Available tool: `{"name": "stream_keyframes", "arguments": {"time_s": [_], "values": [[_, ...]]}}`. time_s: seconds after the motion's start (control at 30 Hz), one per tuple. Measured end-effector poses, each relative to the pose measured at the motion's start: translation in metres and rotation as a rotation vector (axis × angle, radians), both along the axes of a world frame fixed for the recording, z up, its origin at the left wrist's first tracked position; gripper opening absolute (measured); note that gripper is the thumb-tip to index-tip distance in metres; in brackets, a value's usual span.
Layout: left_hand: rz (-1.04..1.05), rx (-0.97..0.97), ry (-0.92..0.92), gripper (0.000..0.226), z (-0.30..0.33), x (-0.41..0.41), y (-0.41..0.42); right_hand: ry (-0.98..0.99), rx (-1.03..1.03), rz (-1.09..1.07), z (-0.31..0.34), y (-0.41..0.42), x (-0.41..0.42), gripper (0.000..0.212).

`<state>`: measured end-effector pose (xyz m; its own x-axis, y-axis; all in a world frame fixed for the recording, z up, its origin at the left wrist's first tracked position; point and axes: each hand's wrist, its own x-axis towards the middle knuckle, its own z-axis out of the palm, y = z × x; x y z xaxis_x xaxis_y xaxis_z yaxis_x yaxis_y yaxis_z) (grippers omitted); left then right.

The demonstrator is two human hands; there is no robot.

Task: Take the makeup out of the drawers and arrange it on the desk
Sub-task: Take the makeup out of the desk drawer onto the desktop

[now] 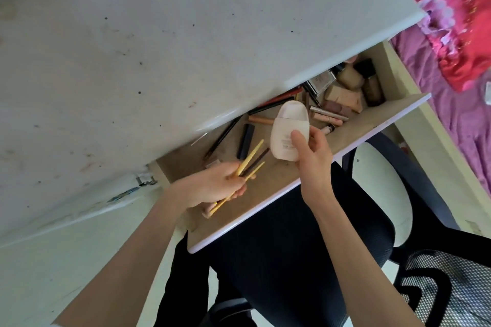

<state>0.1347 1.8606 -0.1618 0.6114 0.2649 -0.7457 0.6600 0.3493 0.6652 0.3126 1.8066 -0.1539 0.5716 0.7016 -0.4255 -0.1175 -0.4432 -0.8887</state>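
Two bare hands work above an open wooden drawer (292, 175): left hand (212, 186) grips thin yellow makeup pencils (251, 156); right hand (310, 156) pinches a pale pink oval bottle (288, 130).

Colours in the open drawer and around it

A pale pink bottle (289, 131) and yellow pencils (248, 160) are seen over a tan drawer (268, 183) edged in lilac; the desk (186, 34) is grey-white with dark specks, the chair (292, 247) black, the bedding (457, 21) red and purple.
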Motion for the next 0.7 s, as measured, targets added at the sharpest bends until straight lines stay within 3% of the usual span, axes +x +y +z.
{"name": "stream_keyframes", "arguments": {"time_s": [0.17, 0.23, 0.33, 0.47, 0.57, 0.63, 0.7], "values": [[0.776, -0.229, -0.329, 0.017, 0.048, -0.014, 0.062, 0.095, -0.041, 0.022, 0.018, 0.057, -0.011, 0.035], [1.106, -0.288, -0.354, 0.016, 0.058, -0.018, 0.098, 0.158, -0.055, 0.036, 0.025, 0.087, -0.021, 0.039], [1.358, -0.239, -0.318, 0.013, 0.072, -0.026, 0.154, 0.262, -0.048, 0.049, 0.037, 0.133, -0.038, 0.040], [1.501, -0.186, -0.474, 0.013, 0.089, -0.039, 0.211, 0.337, -0.005, 0.109, 0.047, 0.186, -0.057, 0.032], [1.507, -0.118, -0.470, 0.022, 0.083, -0.052, 0.228, 0.239, -0.034, 0.171, 0.049, 0.216, -0.070, 0.015], [1.328, 0.089, -0.331, 0.033, 0.073, -0.056, 0.228, 0.153, -0.068, 0.178, 0.047, 0.230, -0.078, 0.011], [1.031, 0.486, -0.062, 0.044, 0.055, -0.062, 0.224, 0.134, -0.082, 0.178, 0.046, 0.240, -0.084, 0.011]]}}
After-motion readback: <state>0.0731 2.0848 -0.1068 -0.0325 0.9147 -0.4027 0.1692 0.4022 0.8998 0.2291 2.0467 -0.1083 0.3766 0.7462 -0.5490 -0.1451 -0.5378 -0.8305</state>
